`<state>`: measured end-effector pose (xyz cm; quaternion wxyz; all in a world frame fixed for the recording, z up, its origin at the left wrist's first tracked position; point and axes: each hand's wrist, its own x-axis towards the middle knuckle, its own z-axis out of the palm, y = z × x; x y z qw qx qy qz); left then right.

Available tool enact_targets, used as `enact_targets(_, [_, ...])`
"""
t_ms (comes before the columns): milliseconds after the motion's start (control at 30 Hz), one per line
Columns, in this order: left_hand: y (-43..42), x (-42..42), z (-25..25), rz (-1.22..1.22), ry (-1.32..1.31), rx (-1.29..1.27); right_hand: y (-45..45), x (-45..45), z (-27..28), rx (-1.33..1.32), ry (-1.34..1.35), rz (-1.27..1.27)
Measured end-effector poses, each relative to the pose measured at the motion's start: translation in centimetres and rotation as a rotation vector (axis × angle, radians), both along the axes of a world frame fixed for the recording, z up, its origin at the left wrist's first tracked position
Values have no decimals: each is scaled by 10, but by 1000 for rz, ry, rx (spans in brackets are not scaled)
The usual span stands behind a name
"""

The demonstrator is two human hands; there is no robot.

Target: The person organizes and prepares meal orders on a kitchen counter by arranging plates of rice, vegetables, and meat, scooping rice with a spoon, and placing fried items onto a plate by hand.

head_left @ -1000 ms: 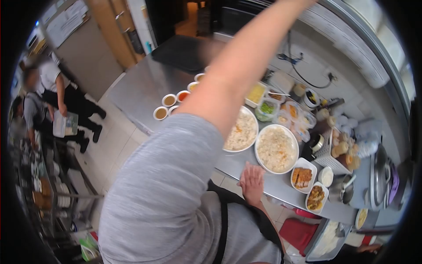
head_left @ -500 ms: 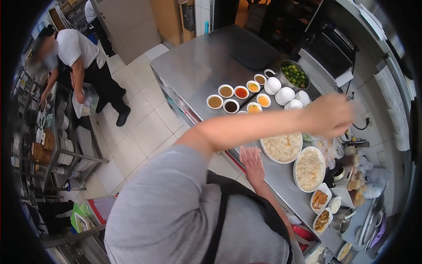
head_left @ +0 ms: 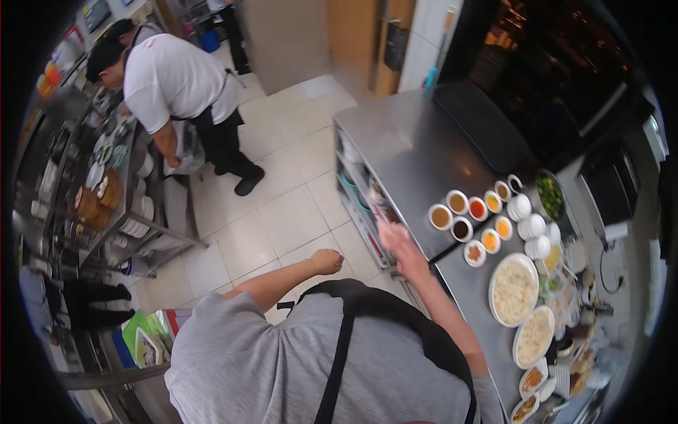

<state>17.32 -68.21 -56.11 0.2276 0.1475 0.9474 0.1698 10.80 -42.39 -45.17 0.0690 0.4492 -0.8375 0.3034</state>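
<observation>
at mid-frame | left hand [head_left: 327,261]: curled closed above floor [head_left: 240,263] | right hand [head_left: 399,246]: blurred, fingers loosely extended beside counter [head_left: 402,134] | filled cups [head_left: 477,208]: right of centre; best reached around, not over

Small, round white cups [head_left: 477,208] of brown, red, orange and near-black sauce stand upright, clustered right of the right hand [head_left: 397,241].
</observation>
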Motion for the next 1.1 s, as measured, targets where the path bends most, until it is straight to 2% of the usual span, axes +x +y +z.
enact_targets(33, [-23,3,-16,29,-1,-7,-24,-21,9,-109,-12,-10])
enact_targets(100, [-62,11,-46,169,-148,-187,-55,-60,22,31,90,-148])
enact_targets(133, [-76,17,-55,239,-188,-204,-64,-74,13,25,89,-136])
enact_targets(200, [-102,36,-82,369,-206,-145,-77,-108,-27,383,73,-441])
enact_targets(267, [-120,62,-102,557,-250,-87,-78,-137,-71,400,147,-452])
enact_targets(300, [-126,76,-103,619,-283,-67,-83,-148,-82,416,219,-471])
enact_targets(367, [-138,112,-126,739,-335,-40,-100,-168,-82,384,185,-449])
enact_targets(433, [-145,152,-145,744,-379,-57,-121,-186,-76,356,142,-434])
enact_targets(500, [-149,178,-151,639,-475,-133,-153,-211,-65,445,58,-404])
enact_targets(567, [-157,212,-174,640,-457,-109,-182,-240,-77,425,57,-396])
enact_targets(667, [-155,220,-166,743,-436,-120,-236,-290,-75,382,124,-356])
enact_targets(733, [-138,223,-156,824,-540,-77,-259,-309,-62,372,142,-326])
enact_targets(800, [-126,200,-144,946,-573,-65,-279,-330,-53,309,148,-285])
enact_targets(867, [-116,154,-106,1051,-648,-59,-289,-351,-58,257,137,-271])
enact_targets(967, [-112,101,-97,1059,-523,44,-293,-389,-68,148,162,-261])
enact_targets(1033, [-108,69,-80,991,-393,98,-276,-406,-62,240,215,-366])
enact_targets(1100, [-108,49,-85,984,-352,118,-240,-424,-38,272,211,-338])
